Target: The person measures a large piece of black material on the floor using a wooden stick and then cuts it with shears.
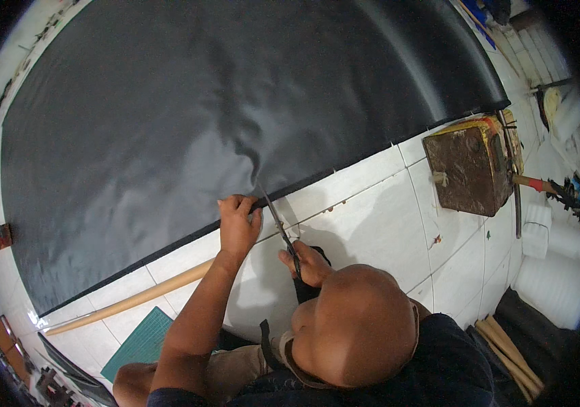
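Note:
A large sheet of black material (134, 122), smooth and slightly wrinkled, lies spread over the white tiled floor. My left hand (239, 222) grips its near edge, fingers on top and thumb close to the edge. Just right of it, my right hand (312, 265) is closed around the dark handles of a pair of scissors (280, 222). The long blades point up and left across the sheet's edge, and their tips lie over the material beside a raised crease. Part of the right hand and its forearm is hidden behind my head.
A brown block-shaped object (470, 166) stands by the sheet's right end. A long tan tube (134, 296) and a green cutting mat (139, 342) lie at the left. A small brown block (3, 235) rests at the sheet's left edge. White rolls (553, 278) stand far right.

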Available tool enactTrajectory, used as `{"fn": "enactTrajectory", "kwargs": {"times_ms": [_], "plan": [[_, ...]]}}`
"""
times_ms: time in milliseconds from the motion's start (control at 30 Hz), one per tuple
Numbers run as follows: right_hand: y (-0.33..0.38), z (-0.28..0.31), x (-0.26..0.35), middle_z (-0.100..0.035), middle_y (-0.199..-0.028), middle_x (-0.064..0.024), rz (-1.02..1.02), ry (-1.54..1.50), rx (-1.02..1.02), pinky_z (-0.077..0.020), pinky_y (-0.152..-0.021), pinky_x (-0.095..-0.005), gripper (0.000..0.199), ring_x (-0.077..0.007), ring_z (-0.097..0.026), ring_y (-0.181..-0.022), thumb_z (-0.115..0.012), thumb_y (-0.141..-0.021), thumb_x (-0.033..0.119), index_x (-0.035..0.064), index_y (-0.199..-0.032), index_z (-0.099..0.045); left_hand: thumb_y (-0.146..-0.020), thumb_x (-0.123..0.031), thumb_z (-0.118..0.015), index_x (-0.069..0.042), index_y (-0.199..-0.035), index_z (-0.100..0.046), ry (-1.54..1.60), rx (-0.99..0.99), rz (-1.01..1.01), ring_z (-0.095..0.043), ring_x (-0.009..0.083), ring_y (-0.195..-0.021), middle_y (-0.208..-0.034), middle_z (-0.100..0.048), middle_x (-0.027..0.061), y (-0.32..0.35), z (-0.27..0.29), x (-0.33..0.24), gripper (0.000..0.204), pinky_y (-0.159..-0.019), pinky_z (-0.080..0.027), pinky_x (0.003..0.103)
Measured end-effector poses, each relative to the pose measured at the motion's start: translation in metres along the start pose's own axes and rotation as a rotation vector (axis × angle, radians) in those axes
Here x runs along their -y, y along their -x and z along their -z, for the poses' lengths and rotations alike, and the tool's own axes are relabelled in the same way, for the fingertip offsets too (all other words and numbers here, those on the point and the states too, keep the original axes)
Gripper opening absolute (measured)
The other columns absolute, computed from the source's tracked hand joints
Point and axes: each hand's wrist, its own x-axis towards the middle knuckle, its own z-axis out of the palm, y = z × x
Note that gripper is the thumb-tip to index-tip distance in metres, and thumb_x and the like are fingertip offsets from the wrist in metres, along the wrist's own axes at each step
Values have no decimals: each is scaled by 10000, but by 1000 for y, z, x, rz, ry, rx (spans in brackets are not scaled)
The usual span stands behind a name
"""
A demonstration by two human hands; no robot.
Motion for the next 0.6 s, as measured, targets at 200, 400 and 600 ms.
{"fn": "enactTrajectory", "kwargs": {"times_ms": [200,400,600], "plan": [[-4,-1,13,-509,-613,-17,10,69,-29,-431,-535,-304,449,-128,-506,-549,-595,-957,464,59,-801,-482,-779,-43,-687,-51,-1074,-663,-29,16,-43,-532,357,-1055,-1036,-575,128,2,1,5,295,-1096,-283,635],[-2,-8,7,-511,-586,-17,76,86,-123,-425,-520,-299,416,-121,-501,-530,-627,-953,402,56,-763,-496,-779,-39,-678,-54,-1156,-647,-90,16,-148,-521,341,-1100,-1097,-557,122,12,1,14,379,-1090,-285,645],[-11,-6,-3,-484,-542,-5,147,35,-111,-403,-476,-291,430,-116,-482,-477,-618,-959,410,57,-746,-495,-792,-65,-656,-40,-1232,-601,-184,60,-227,-511,362,-1143,-1144,-558,157,16,0,19,444,-1081,-278,658]]}}
